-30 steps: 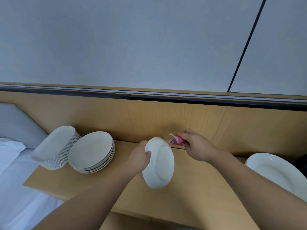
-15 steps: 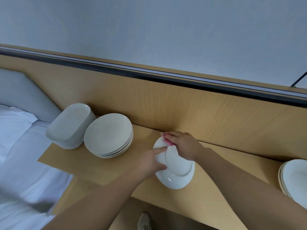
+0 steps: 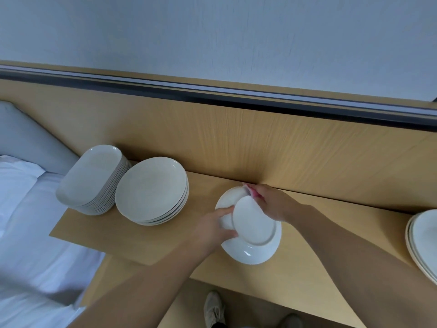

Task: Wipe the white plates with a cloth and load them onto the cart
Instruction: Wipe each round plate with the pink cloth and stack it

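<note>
A white plate point(image 3: 254, 235) is held just above the wooden ledge point(image 3: 146, 242), tilted with its underside and foot ring facing up. My left hand point(image 3: 208, 229) grips its left rim, thumb on top and fingers curled below. My right hand point(image 3: 272, 204) holds a pink cloth point(image 3: 251, 192) against the plate's far rim; most of the cloth is hidden under the fingers. No cart is in view.
To the left on the ledge stand a stack of oblong white plates point(image 3: 94, 176) and a stack of round white plates point(image 3: 151, 188). Another white stack point(image 3: 423, 235) sits at the right edge. A wooden back panel point(image 3: 283, 147) rises behind, and a white bed point(image 3: 26, 233) lies at the left.
The plate has turned from standing on edge to underside up and come lower over the ledge. My right hand brought the cloth onto its far rim. The view has tilted downward.
</note>
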The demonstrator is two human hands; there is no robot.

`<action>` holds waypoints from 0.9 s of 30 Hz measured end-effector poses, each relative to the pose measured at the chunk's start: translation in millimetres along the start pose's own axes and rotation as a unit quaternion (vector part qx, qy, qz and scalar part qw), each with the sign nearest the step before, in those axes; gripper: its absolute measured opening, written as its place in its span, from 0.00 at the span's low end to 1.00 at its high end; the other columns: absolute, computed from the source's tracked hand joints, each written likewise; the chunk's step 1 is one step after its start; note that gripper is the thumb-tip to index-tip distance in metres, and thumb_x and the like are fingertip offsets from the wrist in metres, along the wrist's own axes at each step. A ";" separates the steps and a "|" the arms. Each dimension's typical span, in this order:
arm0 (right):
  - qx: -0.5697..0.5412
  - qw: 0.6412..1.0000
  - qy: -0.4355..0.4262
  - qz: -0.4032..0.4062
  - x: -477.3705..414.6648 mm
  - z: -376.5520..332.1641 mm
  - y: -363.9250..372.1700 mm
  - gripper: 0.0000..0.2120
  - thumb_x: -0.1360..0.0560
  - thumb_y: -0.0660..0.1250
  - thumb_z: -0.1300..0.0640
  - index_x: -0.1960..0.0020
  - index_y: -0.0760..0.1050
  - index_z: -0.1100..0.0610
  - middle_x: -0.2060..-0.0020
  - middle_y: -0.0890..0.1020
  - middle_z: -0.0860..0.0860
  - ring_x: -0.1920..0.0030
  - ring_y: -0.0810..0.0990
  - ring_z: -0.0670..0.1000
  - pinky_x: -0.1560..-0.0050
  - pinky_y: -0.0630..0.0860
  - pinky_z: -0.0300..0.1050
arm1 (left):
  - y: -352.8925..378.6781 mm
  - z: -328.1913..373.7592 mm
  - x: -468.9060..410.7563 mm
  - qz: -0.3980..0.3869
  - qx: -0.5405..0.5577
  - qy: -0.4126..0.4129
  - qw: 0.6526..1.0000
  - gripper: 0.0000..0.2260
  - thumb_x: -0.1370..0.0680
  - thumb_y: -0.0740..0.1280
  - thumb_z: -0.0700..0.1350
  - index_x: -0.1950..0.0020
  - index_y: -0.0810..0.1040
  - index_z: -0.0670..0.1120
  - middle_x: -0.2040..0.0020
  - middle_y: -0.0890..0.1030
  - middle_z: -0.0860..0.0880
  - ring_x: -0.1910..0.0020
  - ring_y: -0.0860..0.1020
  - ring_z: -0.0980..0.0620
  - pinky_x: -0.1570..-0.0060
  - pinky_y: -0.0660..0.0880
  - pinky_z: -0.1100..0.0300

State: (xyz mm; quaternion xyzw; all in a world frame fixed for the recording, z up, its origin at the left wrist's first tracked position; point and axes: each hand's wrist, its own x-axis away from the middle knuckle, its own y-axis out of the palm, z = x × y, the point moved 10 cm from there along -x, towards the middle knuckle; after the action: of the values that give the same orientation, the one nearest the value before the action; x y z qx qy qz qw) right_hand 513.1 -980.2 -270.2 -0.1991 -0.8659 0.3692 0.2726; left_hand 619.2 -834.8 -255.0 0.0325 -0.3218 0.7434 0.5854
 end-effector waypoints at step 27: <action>-0.121 0.990 0.048 0.059 29.2 35.0 15.5 0.22 0.17 0.54 0.55 0.24 0.61 0.45 0.28 0.66 0.43 0.30 0.65 0.42 0.41 0.54 0.20 | 16.3 -19.3 -8.3 -0.013 -0.137 -0.065 0.988 0.45 0.33 0.77 0.54 0.24 0.53 0.65 0.37 0.65 0.47 0.40 0.69 0.46 0.40 0.71 0.54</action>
State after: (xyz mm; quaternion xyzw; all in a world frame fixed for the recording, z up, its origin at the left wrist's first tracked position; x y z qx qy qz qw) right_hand 471.1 -972.8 -292.5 -0.2988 -0.8770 0.2669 0.2651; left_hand 613.6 -833.6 -281.1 0.0040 -0.4575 0.6806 0.5722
